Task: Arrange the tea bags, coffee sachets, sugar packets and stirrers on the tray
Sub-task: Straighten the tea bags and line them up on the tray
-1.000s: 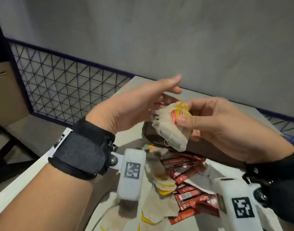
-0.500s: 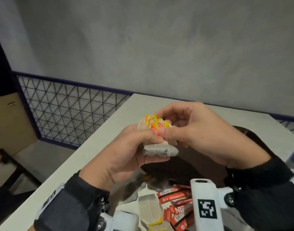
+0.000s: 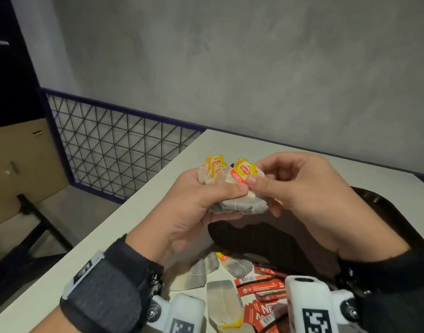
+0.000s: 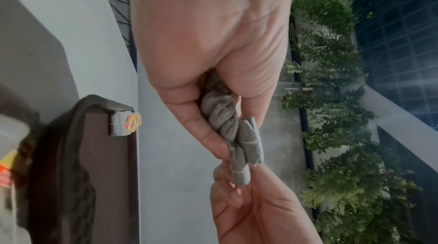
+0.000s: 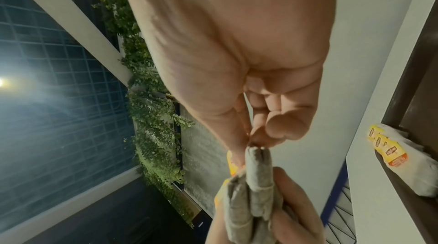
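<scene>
From the head view, the left hand (image 3: 194, 207) is curled round a soft, puffy bundle of tea bags (image 3: 239, 205), grey-white paper pouches with glossy yellow and red tags sticking up at the far end. The right hand (image 3: 300, 195) pinches the nearest tag between thumb and forefinger, its other fingers curled. Both are raised above the pale, smooth worktop (image 3: 139, 227). Under them sits the dark brown tray (image 3: 398, 217) with rounded corners and a raised rim. On the near side lie loose tea bags (image 3: 220, 296), flat and papery, beside a heap of shiny red coffee sachets (image 3: 261, 284)

From the left wrist, the left hand (image 4: 213, 51) grips the bundle (image 4: 227, 126) edge-on, its folds crumpled and bound with thin string, and the right hand's fingers (image 4: 239, 208) close on its tip. A small stack of tagged tea bags (image 4: 123, 124) rests at the tray's (image 4: 94, 173) far corner

From the right wrist, the right hand (image 5: 237, 60) nips the bundle's (image 5: 249, 192) end, and the tagged stack (image 5: 403, 162) lies at the right against the tray's rim (image 5: 417, 83)
</scene>
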Available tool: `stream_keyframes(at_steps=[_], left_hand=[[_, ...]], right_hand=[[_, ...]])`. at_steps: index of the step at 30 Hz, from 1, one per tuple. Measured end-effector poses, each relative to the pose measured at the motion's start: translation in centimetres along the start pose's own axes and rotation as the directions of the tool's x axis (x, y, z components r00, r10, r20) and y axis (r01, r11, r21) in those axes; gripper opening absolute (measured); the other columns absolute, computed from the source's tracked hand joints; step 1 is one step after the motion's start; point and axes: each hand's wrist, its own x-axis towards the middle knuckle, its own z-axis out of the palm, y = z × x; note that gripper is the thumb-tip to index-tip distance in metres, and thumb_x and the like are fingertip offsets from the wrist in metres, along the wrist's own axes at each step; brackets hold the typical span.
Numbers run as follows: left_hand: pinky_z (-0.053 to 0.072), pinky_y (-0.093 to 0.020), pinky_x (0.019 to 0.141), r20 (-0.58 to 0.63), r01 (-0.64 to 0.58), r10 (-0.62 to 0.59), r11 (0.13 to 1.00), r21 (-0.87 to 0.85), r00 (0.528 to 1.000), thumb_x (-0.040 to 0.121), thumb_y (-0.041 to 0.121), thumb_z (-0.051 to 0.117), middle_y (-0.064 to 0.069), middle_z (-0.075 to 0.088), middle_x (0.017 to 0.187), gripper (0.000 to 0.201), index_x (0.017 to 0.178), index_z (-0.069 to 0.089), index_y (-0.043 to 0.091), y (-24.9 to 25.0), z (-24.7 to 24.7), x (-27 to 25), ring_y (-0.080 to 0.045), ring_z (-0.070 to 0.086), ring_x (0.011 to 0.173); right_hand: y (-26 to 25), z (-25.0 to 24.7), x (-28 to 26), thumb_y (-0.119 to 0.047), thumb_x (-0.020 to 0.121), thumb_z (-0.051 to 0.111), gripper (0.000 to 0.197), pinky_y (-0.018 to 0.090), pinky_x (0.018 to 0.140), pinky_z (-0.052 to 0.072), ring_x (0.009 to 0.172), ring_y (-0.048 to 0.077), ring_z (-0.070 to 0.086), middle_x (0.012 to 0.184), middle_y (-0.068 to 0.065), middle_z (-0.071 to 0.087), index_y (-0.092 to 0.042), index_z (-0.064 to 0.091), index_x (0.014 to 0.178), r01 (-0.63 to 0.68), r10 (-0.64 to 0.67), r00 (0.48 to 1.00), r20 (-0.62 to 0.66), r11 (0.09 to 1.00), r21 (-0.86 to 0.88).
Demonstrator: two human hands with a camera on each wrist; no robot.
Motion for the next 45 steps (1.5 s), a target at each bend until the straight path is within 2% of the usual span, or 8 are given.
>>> stream_keyframes(at_steps=[7, 11, 16, 22, 29, 36, 41, 45], left_hand=[[0.058, -0.025, 0.059, 0.002, -0.030, 0.030, 0.999, 0.041, 1.000, 0.069, 0.015, 0.081, -0.009, 0.079, 0.095, 0.036, 0.104, 0.074, 0.010, -0.2, -0.1, 0.1, -0.017, 0.077, 0.081], [0.058, -0.026, 0.061, 0.011, -0.029, 0.028, 0.997, 0.072, 1.000, 0.068, 0.017, 0.083, -0.011, 0.079, 0.098, 0.044, 0.109, 0.074, 0.006, -0.5, 0.0, 0.2, -0.019, 0.077, 0.085], [0.058, -0.025, 0.057, -0.028, -0.025, 0.026, 0.999, 0.031, 0.999, 0.071, 0.021, 0.078, -0.009, 0.079, 0.096, 0.051, 0.119, 0.069, 0.003, -0.6, -0.1, 0.6, -0.016, 0.076, 0.079], [0.055, -0.023, 0.054, -0.080, -0.060, 0.063, 0.998, 0.035, 0.995, 0.070, 0.018, 0.081, -0.010, 0.077, 0.097, 0.056, 0.121, 0.067, 0.000, -0.9, -0.2, 0.8, -0.016, 0.075, 0.074], [0.060, -0.033, 0.064, -0.069, -0.104, 0.108, 0.993, 0.054, 0.992, 0.070, 0.023, 0.082, -0.011, 0.077, 0.092, 0.032, 0.096, 0.073, 0.008, -0.9, -0.5, 0.9, -0.021, 0.075, 0.080], [0.060, -0.032, 0.066, -0.083, -0.092, 0.095, 0.995, 0.040, 0.992, 0.076, 0.028, 0.078, -0.010, 0.078, 0.096, 0.029, 0.099, 0.074, 0.010, -0.8, -0.7, 0.9, -0.019, 0.075, 0.084], [0.057, -0.025, 0.055, -0.133, -0.087, 0.095, 0.994, 0.069, 0.987, 0.079, 0.026, 0.079, -0.007, 0.078, 0.087, 0.019, 0.092, 0.075, 0.012, -0.7, -0.8, 1.0, -0.014, 0.073, 0.072], [0.053, -0.022, 0.051, -0.205, -0.100, 0.113, 0.992, 0.071, 0.972, 0.088, 0.018, 0.078, -0.003, 0.077, 0.086, 0.012, 0.097, 0.076, 0.010, -0.5, -1.1, 1.3, -0.012, 0.071, 0.068]], right_hand=[[0.0, -0.2, -0.1, -0.015, 0.083, 0.078, 0.014, 0.029, 0.053, 0.053, 0.068, 0.029, 0.064, 0.084, 0.024, 0.074, -0.005, 0.077, 0.093, -0.008, 0.005, 0.999, 0.032, 0.996, 0.084], [0.3, -0.4, -0.1, -0.010, 0.085, 0.077, 0.011, 0.031, 0.056, 0.057, 0.070, 0.031, 0.065, 0.085, 0.023, 0.074, -0.004, 0.076, 0.094, -0.035, 0.034, 0.999, 0.039, 0.999, 0.037], [0.4, -0.7, 0.0, -0.008, 0.086, 0.077, 0.011, 0.027, 0.054, 0.051, 0.070, 0.023, 0.063, 0.088, 0.021, 0.074, -0.006, 0.077, 0.097, -0.062, 0.061, 0.997, 0.038, 0.998, 0.018], [0.6, -0.7, 0.1, -0.006, 0.084, 0.079, 0.016, 0.026, 0.055, 0.052, 0.070, 0.024, 0.065, 0.088, 0.021, 0.075, -0.006, 0.075, 0.100, -0.074, 0.073, 0.997, 0.011, 0.997, 0.036], [1.0, -0.5, 0.3, -0.008, 0.080, 0.082, 0.011, 0.027, 0.057, 0.053, 0.065, 0.019, 0.065, 0.080, 0.018, 0.074, -0.008, 0.076, 0.089, -0.059, 0.060, 0.998, -0.019, 0.997, 0.046], [0.8, -0.7, 0.2, -0.004, 0.080, 0.081, 0.013, 0.028, 0.061, 0.057, 0.072, 0.022, 0.070, 0.086, 0.018, 0.077, -0.007, 0.076, 0.092, -0.064, 0.064, 0.998, 0.005, 0.996, 0.068], [0.8, -1.0, 0.2, -0.002, 0.081, 0.081, 0.012, 0.024, 0.058, 0.057, 0.066, 0.018, 0.069, 0.079, 0.017, 0.076, -0.006, 0.076, 0.091, -0.054, 0.053, 0.999, -0.009, 0.996, -0.072], [0.4, -1.7, -0.1, -0.007, 0.079, 0.084, 0.015, 0.022, 0.059, 0.057, 0.067, 0.017, 0.068, 0.083, 0.015, 0.076, -0.009, 0.077, 0.093, -0.061, 0.075, 0.995, 0.065, 0.979, -0.196]])
